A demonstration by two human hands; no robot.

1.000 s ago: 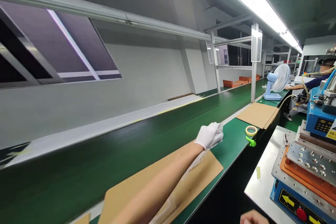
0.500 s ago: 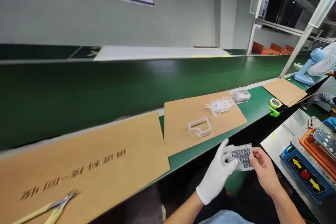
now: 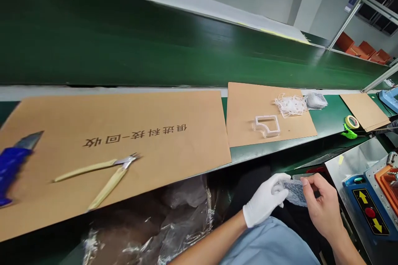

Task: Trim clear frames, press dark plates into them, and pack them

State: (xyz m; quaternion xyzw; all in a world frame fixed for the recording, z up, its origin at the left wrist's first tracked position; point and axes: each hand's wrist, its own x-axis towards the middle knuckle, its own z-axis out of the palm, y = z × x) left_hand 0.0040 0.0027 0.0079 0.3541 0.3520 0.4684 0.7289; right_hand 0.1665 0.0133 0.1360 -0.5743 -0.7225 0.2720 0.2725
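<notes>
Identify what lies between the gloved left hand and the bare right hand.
A bubble-wrap packet lies between the gloved left hand and bare right hand; the head view shows both touching it.

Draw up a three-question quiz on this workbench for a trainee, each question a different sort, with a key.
1. True or false: the white-gloved left hand and the bare right hand both touch the small, greyish, see-through plastic packet.

2. The metal pliers with pale yellow handles lie on:
A) the bare silver metal table
B) the printed brown cardboard sheet
C) the dark green conveyor belt

3. Fill in: in the picture, the clear plastic frame lies to the ____ of the pile of thin white strips.

Key: 1. True; 2. B; 3. left
</notes>
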